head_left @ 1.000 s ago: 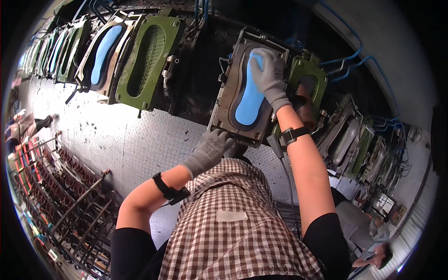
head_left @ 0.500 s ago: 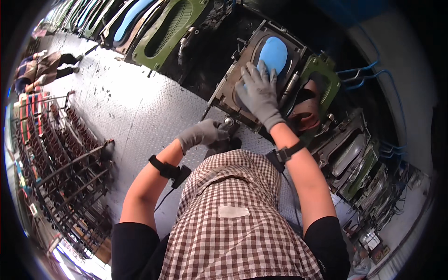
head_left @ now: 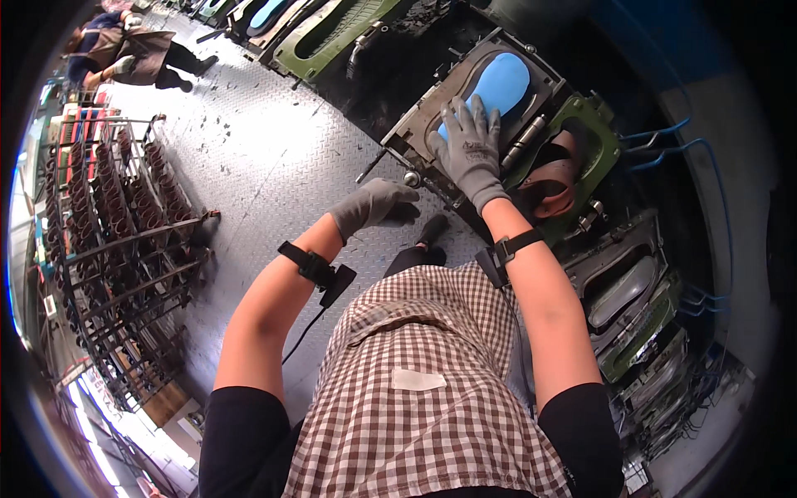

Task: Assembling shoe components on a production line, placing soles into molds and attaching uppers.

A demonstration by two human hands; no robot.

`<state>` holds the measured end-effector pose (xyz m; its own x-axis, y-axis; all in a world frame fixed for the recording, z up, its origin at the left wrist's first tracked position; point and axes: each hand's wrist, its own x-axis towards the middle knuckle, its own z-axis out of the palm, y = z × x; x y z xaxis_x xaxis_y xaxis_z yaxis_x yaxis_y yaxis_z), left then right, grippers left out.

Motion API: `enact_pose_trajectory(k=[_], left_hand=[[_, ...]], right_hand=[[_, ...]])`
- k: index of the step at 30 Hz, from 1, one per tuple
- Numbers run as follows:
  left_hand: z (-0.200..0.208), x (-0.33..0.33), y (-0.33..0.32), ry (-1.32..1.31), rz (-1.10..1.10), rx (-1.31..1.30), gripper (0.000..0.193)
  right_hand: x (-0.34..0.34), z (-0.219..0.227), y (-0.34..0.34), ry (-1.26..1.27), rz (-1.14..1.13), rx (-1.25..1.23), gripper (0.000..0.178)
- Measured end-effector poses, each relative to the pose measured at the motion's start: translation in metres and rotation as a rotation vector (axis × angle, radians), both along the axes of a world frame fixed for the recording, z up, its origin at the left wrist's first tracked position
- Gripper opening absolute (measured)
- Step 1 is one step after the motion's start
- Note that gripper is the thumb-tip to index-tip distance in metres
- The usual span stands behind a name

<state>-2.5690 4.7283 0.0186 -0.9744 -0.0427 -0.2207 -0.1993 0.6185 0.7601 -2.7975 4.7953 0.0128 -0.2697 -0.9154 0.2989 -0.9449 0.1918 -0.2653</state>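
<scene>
My right hand point(head_left: 473, 158), in a grey work glove, rests with fingers spread and flat over the lower part of a blue shoe sole point(head_left: 504, 81). The sole lies on a dark metal mould point(head_left: 432, 104), and its near end is partly hidden by the glove. My left hand point(head_left: 378, 203), gloved the same way, hangs over the floor just below the round metal knob point(head_left: 411, 178) at the mould's near corner. Its fingers are stretched out and slightly bent, with nothing seen in them.
Right of the mould, a green mould frame point(head_left: 599, 149) holds a brown curved piece point(head_left: 554, 178). More moulds point(head_left: 623, 295) line the lower right. A wheeled metal rack point(head_left: 124, 232) with dark looped items stands left. Another person point(head_left: 124, 54) stands at the upper left. Blue hoses point(head_left: 664, 137) hang right.
My left fingers have loosened and straightened, now lying below the knob. My right hand stays on the blue sole. The whole view has shifted, and the other person appears larger.
</scene>
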Motion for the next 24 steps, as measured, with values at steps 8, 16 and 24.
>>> enact_pose_trajectory(k=[8, 16, 24], left_hand=[[-0.075, -0.093, 0.072, -0.396, 1.777, 0.340, 0.025], [0.043, -0.087, 0.069, -0.301, 1.691, 1.170, 0.037], [0.050, -0.065, -0.075, 0.202, 1.129, 0.667, 0.057]], right_hand=[[0.025, 0.018, -0.023, 0.085, -0.007, -0.026, 0.058], [-0.020, -0.002, -0.012, -0.137, -0.059, -0.077, 0.050], [-0.097, 0.048, -0.085, 0.157, -0.531, -0.419, 0.038]])
